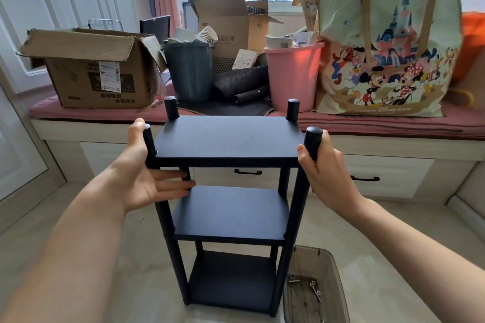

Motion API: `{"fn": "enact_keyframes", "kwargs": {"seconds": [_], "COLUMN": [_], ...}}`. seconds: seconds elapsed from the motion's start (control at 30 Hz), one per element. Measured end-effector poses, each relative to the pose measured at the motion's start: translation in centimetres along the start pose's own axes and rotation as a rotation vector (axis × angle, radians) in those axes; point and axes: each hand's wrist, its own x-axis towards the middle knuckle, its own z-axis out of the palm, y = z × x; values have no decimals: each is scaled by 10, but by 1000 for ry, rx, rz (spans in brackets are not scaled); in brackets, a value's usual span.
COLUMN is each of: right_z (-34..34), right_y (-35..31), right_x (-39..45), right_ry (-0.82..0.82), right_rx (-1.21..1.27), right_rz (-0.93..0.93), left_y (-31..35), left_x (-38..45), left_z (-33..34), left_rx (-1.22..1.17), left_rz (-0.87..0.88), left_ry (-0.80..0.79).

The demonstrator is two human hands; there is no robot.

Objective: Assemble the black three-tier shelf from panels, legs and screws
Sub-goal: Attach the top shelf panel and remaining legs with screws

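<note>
- Three black panels, stacked on four black posts, make up the shelf [228,191], standing upright on the pale floor [105,257] in front of the window bench [393,126].
- Four short leg stubs rise above the top panel [225,139], one at each corner.
- Left hand [147,176]: thumb against the near-left stub [149,139], fingers straight and flat beneath the top panel's left edge, palm up.
- Right hand [325,173]: fingers curled round the near-right stub [312,143], grasping it.
- Clear plastic bin [328,283] on the floor, just beside the shelf's near-right foot; loose screws [315,288] lie in its bottom.
- Bench, left end: open cardboard box [97,71], contents not visible.
- Bench, middle: grey bucket [189,71] holding paper cups and oddments; a second cardboard box [231,23] behind; a rolled dark mat [241,81] beside.
- Bench, right of middle: pink bucket [294,73] holding papers.
- Bench, right end: large cartoon-print tote bag [388,47], upright.
</note>
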Motion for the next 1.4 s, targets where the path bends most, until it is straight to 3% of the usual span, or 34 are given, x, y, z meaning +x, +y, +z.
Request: {"fn": "enact_keyframes", "kwargs": {"seconds": [0.13, 0.2, 0.67, 0.97, 1.13, 1.23, 1.4], "right_z": [3, 4, 5, 6, -2, -12, -22], "right_y": [3, 5, 3, 2, -3, -2, -2], "right_x": [0, 0, 0, -1, -3, -3, -3], "right_ry": [14, 24, 14, 5, -52, -149, -271], "right_rx": [4, 1, -27, -46, 71, 205, 376], "right_rz": [-11, -10, -15, -31, -2, 72, 170], "left_y": [1, 1, 7, 5, -25, -42, -70], "left_x": [2, 3, 16, 13, 8, 2, -7], "left_z": [10, 13, 17, 24, 51, 71, 105], "left_rx": [-337, -394, -298, -364, -548, -679, -514], "left_rz": [84, 100, 153, 171, 282, 188, 128], "left_ry": [-34, -29, 70, 95, 282, 277, 93]}}
